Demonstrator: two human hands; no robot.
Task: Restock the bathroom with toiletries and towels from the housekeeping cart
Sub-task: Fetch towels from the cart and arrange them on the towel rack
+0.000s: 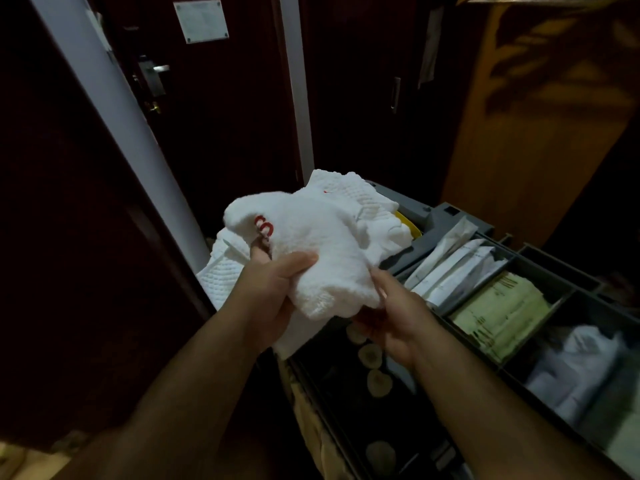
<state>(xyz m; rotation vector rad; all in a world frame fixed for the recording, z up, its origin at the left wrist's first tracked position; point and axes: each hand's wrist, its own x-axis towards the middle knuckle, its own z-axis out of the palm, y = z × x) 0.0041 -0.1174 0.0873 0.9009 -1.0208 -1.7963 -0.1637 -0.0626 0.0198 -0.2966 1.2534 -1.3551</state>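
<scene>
Left hand (273,289) and right hand (393,318) hold one towel (322,244) over cart (446,220).
Left thumb and curled fingers clamp the towel; right fingers curl under its lower edge, pinching it.

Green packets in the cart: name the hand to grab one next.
Likely right: the right hand is nearer the green packets and only pinches the towel edge, while the left hand grips its bulk.

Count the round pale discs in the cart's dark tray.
4. One disc peeks out beside the right hand, two more follow in a row below it, and the fourth lies apart near the bottom edge. The hand may hide others.
</scene>
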